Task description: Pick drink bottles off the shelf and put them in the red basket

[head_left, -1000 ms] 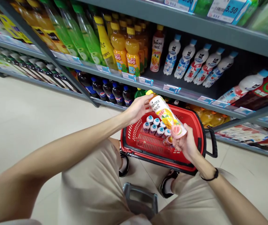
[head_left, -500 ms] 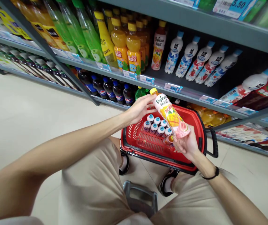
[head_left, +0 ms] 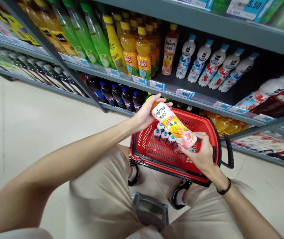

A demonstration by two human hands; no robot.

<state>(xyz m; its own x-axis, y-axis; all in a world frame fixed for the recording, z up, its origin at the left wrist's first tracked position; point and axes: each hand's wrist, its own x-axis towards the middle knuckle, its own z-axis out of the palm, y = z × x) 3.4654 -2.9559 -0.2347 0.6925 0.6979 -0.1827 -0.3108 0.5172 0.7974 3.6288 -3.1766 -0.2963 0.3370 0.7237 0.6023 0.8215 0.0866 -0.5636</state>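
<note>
Nearest the camera are the person's knees in beige shorts (head_left: 102,196), with a grey metal handle (head_left: 150,209) between them; the person seems to be crouched low in front of the shelving, which would explain why both arms stretch forward and down.

Just beyond, the right hand (head_left: 202,156) cups the bottom of a Tropicana juice bottle (head_left: 173,124). Its fingers (head_left: 201,135) are half curled around the pink base, thumb on one side and the others beneath, so they bear the weight from below. A dark band sits on that wrist.

The left hand (head_left: 146,114) takes the other end: its fingers wrap closed over the neck, and the cap is hidden under them. With one hand at each end the bottle lies tilted, cap end up and away from the right fingers, label turned toward the camera, probably so the print can be read.

Directly under the bottle and both sets of fingers stands a red shopping basket (head_left: 206,124) on the floor, its black handle folded down to the right of the right fingers. Inside it, below the bottle, stands a cluster of small bottles with blue-and-white caps (head_left: 163,132).

Beyond the left fingers, a lower shelf carries dark cola bottles (head_left: 118,96). Farther up stand orange juice bottles (head_left: 143,54), a matching Tropicana bottle on the shelf (head_left: 169,49), and white drink bottles with blue caps (head_left: 215,68).
</note>
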